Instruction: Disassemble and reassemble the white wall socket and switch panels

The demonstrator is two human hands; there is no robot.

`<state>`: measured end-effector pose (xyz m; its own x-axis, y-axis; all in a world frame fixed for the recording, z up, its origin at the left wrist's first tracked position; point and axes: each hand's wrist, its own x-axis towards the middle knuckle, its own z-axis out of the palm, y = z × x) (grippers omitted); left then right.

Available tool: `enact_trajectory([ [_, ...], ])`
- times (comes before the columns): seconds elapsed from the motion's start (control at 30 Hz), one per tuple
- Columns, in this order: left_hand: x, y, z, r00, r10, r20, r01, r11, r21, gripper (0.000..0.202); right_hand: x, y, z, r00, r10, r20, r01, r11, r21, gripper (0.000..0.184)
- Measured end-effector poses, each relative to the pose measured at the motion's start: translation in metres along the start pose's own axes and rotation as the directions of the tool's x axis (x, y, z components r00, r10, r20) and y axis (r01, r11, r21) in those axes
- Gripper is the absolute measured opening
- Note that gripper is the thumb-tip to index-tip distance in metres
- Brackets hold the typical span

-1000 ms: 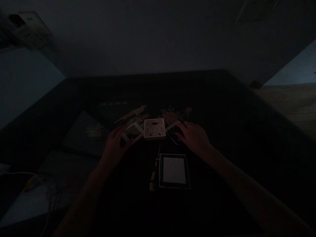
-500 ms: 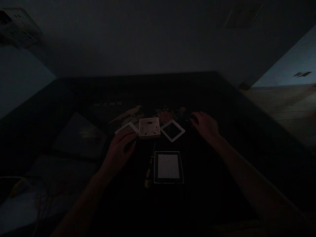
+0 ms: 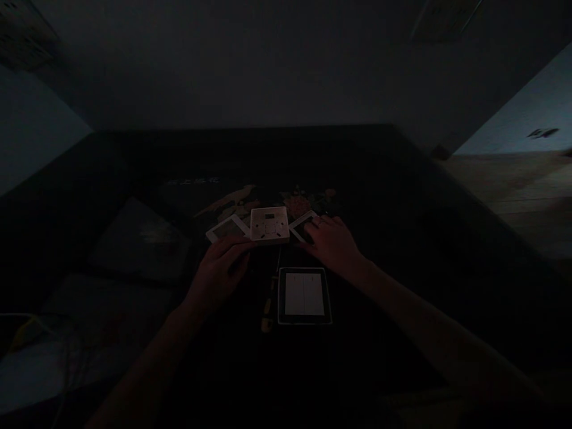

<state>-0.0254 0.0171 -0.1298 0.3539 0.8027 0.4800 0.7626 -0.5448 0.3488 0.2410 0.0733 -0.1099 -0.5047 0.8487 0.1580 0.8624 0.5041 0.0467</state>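
Observation:
In very dim light, a white square wall-switch back box (image 3: 270, 224) lies on the dark tabletop, its slotted base showing. My left hand (image 3: 223, 262) rests beside its near left corner, thumb apart from the bent fingers, with no object visible between them. Those fingers partly cover a white square frame (image 3: 242, 224) left of the box. Over a second white frame (image 3: 295, 230), on the right, lies my right hand (image 3: 333, 241) with fingers spread across it; much of that frame is hidden. Nearer me is a square switch panel (image 3: 304, 294) with a pale two-part face.
A screwdriver (image 3: 267, 316) with a yellow and black handle lies left of the panel. Bird and flower artwork (image 3: 298, 205) decorates the tabletop. Cables (image 3: 40, 322) run at the lower left. Wall sockets (image 3: 447, 18) are above, at the back.
My right hand has moved left from the bare tabletop onto the right-hand white frame. My left hand stays near the box. The view has shifted slightly.

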Motion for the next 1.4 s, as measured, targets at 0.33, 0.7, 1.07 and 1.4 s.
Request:
enact_trajectory([
  [0.33,0.002,0.021,-0.003,0.986,0.166,0.023,-0.165,0.985,-0.051,0.023,-0.002,0.0,-0.014,0.997,-0.021,0.071,0.017,0.999,0.051,0.013],
  [0.7,-0.001,0.051,-0.007,0.999,0.04,0.0,-0.039,0.977,-0.21,0.027,-0.062,0.008,-0.06,0.872,0.489,0.014,-0.255,0.429,0.866,0.018],
  [1.07,-0.004,0.078,-0.018,0.955,-0.115,0.275,0.252,0.804,-0.539,0.062,-0.065,-0.015,-0.04,0.882,0.369,0.293,-0.369,0.154,0.917,0.021],
  [1.4,-0.008,0.07,-0.014,0.959,-0.045,0.28,0.177,0.866,-0.468,0.081,-0.066,-0.014,-0.04,0.868,0.389,0.308,-0.388,0.144,0.91,0.018],
])
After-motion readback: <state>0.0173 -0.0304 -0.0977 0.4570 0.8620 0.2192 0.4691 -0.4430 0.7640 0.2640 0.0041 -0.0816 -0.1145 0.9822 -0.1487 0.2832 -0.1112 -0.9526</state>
